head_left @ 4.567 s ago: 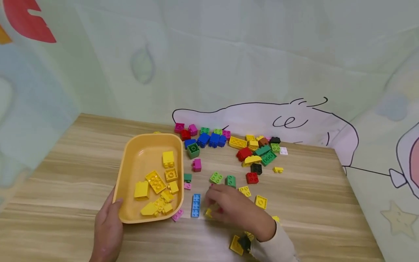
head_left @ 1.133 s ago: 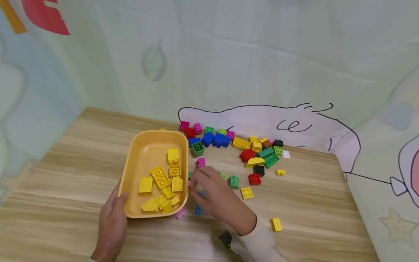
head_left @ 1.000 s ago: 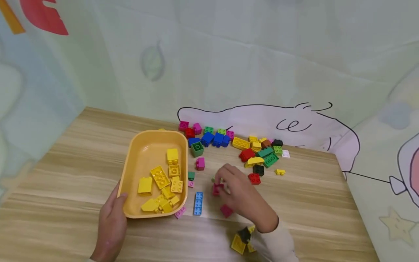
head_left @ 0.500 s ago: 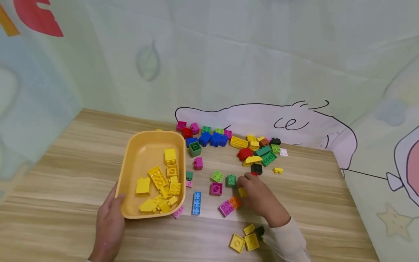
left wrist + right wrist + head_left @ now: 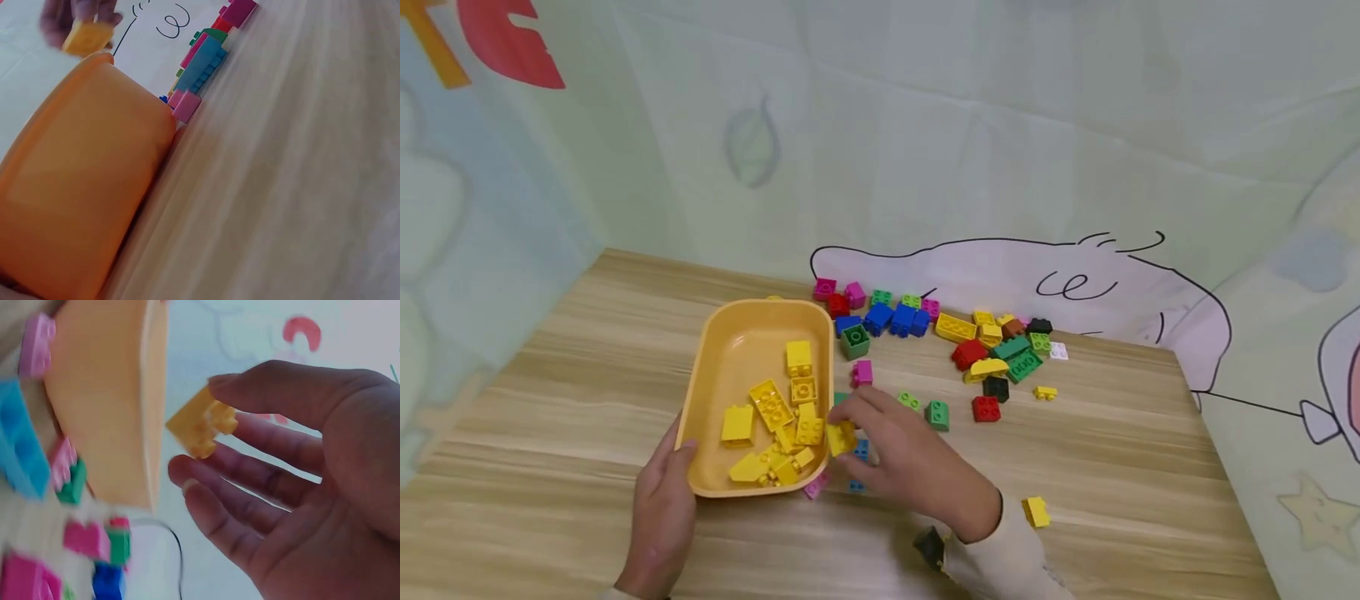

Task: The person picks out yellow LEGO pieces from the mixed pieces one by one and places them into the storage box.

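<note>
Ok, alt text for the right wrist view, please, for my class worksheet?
The right hand's grip pinches a yellow brick close to the tub. Pink, blue and green bricks, some blurred, lie along the picture's left side.

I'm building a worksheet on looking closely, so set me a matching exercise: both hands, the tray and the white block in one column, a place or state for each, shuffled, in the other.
Column one:
1. left hand
2. tray
3. white block
4. right hand

Column two:
A. lies beside a lime block, toward the back right of the table
B. pinches a single yellow block
C. has several yellow blocks inside
D. grips the tray's left side

Right pairs: 1-D, 2-C, 3-A, 4-B
</note>
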`<state>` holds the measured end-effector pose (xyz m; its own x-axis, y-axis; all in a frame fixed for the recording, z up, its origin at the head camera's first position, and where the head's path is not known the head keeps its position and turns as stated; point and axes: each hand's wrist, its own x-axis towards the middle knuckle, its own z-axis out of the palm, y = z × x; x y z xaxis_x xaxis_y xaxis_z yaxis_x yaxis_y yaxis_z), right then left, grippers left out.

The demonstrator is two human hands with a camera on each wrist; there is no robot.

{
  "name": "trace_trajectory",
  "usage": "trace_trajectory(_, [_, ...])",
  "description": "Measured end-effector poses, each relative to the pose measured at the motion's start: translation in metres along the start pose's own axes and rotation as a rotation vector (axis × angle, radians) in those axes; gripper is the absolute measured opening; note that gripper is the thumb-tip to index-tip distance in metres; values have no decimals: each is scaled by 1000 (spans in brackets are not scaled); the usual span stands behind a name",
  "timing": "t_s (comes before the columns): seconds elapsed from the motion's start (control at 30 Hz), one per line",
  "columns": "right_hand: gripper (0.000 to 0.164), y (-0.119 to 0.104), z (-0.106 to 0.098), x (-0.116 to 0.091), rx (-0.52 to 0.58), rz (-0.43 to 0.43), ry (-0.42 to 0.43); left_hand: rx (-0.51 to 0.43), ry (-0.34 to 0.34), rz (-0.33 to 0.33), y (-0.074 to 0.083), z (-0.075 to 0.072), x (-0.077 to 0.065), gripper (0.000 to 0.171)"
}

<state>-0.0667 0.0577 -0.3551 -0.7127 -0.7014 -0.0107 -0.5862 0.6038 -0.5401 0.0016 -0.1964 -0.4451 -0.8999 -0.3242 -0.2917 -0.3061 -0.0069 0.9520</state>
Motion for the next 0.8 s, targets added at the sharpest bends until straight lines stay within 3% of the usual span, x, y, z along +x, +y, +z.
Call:
trace_trajectory(0.23, [35, -8, 25, 15, -136, -71, 34, 23, -19, 1, -2, 3, 1, 50])
trace_trajectory(0.43, [36, -1, 24, 7, -154, -68, 88, 34, -16, -8, -3, 4, -1, 50])
trace_trajectory(0.6, [32, 22, -5, -28, -68, 43, 84, 34, -11, -1, -4, 3, -1, 50])
trace_trajectory(0.7, [31, 40, -21, -55, -78, 169, -6, 48, -7, -1, -4, 2, -1, 51])
trace_trajectory(0.8, [32, 51, -28, -78, -83, 298, -150, 67, 3, 1, -4, -1, 0, 51])
